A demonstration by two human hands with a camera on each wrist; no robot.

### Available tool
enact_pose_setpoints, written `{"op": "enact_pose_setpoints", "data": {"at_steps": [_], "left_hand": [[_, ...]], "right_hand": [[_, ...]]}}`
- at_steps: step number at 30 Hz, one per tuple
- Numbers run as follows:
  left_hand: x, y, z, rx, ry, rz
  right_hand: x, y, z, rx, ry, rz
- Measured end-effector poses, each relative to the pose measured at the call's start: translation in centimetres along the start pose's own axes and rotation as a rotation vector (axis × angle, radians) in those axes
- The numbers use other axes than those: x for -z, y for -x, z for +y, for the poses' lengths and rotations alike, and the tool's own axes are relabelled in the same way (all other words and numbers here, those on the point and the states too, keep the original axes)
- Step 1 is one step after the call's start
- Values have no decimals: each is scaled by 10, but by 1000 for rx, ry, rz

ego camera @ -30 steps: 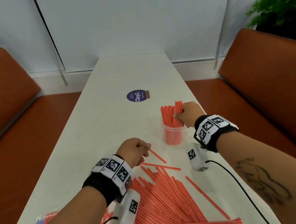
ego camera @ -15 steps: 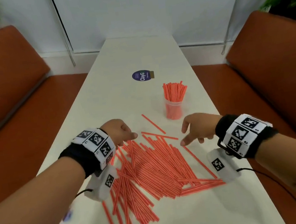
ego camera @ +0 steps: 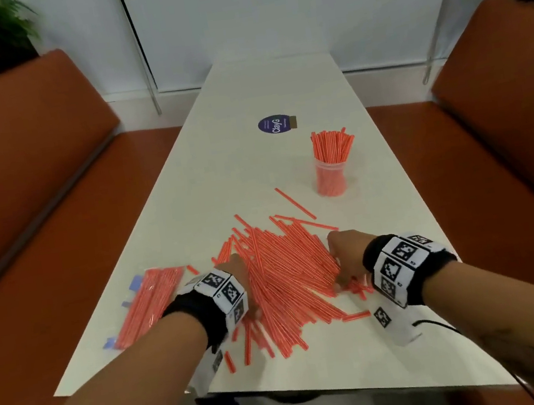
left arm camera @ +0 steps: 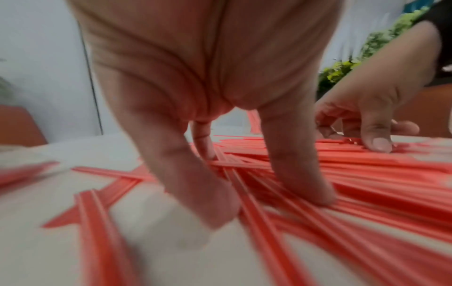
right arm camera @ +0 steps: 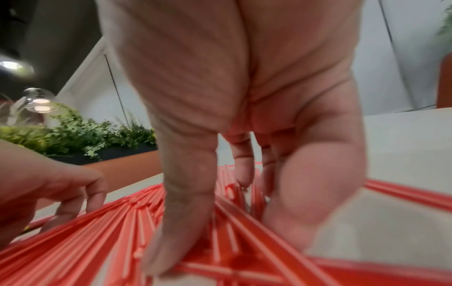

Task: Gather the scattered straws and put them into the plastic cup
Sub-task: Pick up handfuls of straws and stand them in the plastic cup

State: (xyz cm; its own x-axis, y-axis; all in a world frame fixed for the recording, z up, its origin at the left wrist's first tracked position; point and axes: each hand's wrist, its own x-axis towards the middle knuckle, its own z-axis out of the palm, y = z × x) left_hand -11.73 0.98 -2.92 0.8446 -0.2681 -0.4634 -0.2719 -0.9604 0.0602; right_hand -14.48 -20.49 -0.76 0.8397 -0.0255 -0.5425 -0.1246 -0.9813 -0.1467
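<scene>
The white bench [ego camera: 254, 176] carried a wide heap of red straws [ego camera: 286, 269] near its front edge. The left hand [ego camera: 235, 276] and right hand [ego camera: 344, 256] flanked the heap, fingers extended and pressing down on the straws, gripping none. Farther back stood the plastic cup [ego camera: 331, 178], upright, already holding straws.
</scene>
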Motion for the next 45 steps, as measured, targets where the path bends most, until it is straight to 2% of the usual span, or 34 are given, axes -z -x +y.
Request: {"op": "enact_pose_setpoints", "data": {"at_steps": [5, 11, 14, 18, 22, 25, 29, 34, 37, 42, 45], "left_hand": [[12, -14, 17, 52, 271, 32], [22, -29, 25, 39, 348, -22], [33, -33, 27, 62, 335, 41], [43, -39, 37, 54, 374, 91], [45, -42, 47, 23, 370, 40], [44, -41, 48, 5, 412, -7], [43, -40, 52, 6, 569, -7], [51, -39, 66, 42, 935, -15], [58, -40, 77, -32, 1066, 10], [67, -46, 93, -34, 1150, 75], [69, -51, 94, -25, 1121, 130]], "right_hand": [[3, -9, -9, -22, -176, 67], [14, -13, -5, -47, -252, 100], [23, -25, -7, -113, -299, 176], [23, -42, -24, -153, -239, 145], [24, -55, -35, -142, -58, 86], [23, -59, -31, -148, -89, 95], [20, -59, -16, -111, -201, 125], [25, -51, -6, -47, -372, 144], [36, -35, -12, 72, -481, 189], [47, -22, -33, 185, -237, 265], [48, -21, -29, 197, -250, 314]]}}
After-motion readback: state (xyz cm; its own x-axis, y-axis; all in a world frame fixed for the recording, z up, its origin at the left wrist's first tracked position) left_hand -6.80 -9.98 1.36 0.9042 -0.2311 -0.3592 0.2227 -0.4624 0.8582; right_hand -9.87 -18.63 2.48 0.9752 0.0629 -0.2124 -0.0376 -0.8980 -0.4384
